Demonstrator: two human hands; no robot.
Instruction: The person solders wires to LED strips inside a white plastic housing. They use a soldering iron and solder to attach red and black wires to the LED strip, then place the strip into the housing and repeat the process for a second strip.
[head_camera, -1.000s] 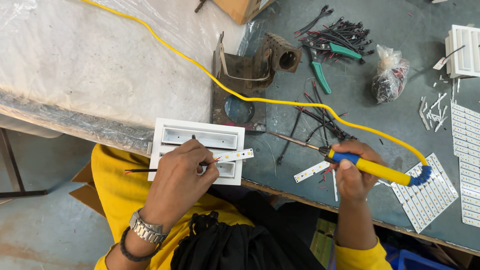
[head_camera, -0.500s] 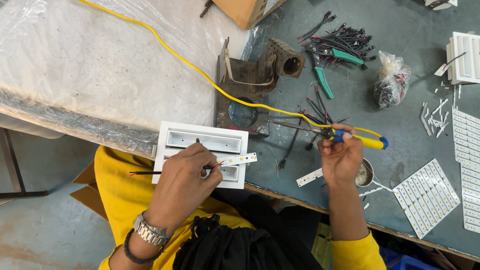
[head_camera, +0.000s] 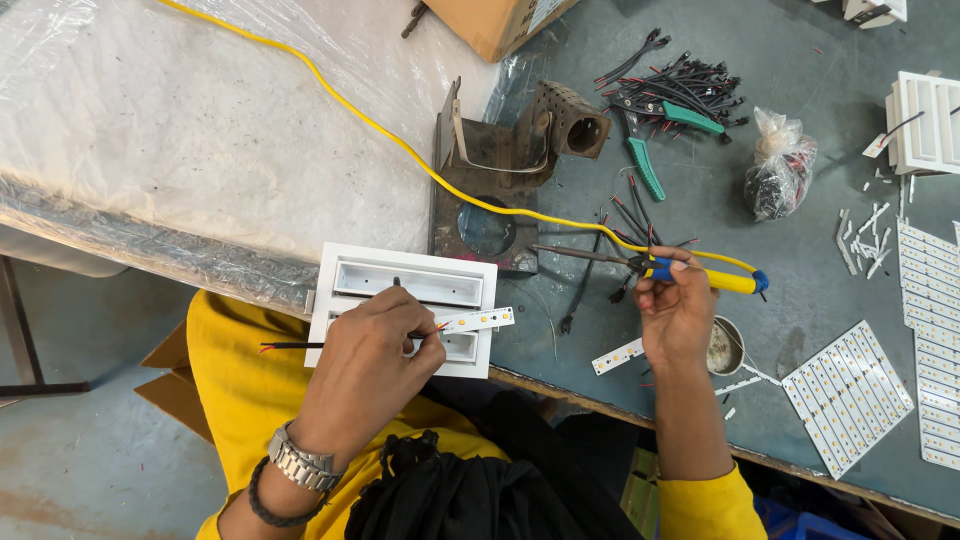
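1. While pinning things down on the white frame (head_camera: 405, 310), left hand (head_camera: 365, 375) curled tight over a small light strip (head_camera: 478, 320) and thin wires (head_camera: 300, 345), likely to keep them steady.
2. Right of the frame, right hand (head_camera: 675, 315) closed around the yellow iron (head_camera: 690, 275), tip pointing back toward the frame.
3. Behind the frame, a rusty metal stand (head_camera: 500, 170); past that, green pliers (head_camera: 645, 165).

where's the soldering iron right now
In the head view, the soldering iron is in the right hand, right of centre, its tip towards the metal stand.
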